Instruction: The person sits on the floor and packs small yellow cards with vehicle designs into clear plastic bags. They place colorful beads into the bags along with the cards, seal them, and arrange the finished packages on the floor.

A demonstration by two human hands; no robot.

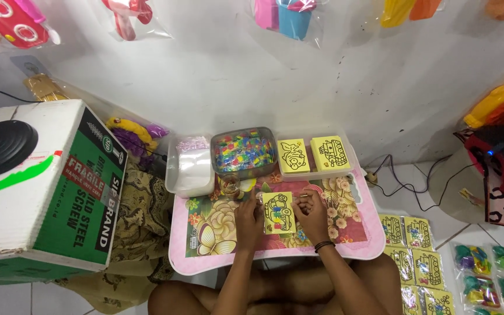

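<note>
Fingertips are hidden behind the yellow picture card [279,213], gripped at its edges by left hand [248,220] and right hand [312,214], over the pink tray table [354,248]. Bead tub [244,151] at 12 o'clock; white-and-green carton [53,192] at 9 o'clock; packaged yellow cards [418,256] at 3 o'clock, partly cut off.

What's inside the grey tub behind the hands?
The grey tub is filled with small pieces in many colours: red, blue, green, yellow. They look like tiny packets, but are too small to tell. The top layer hides what lies beneath and the tub's bottom.
</note>
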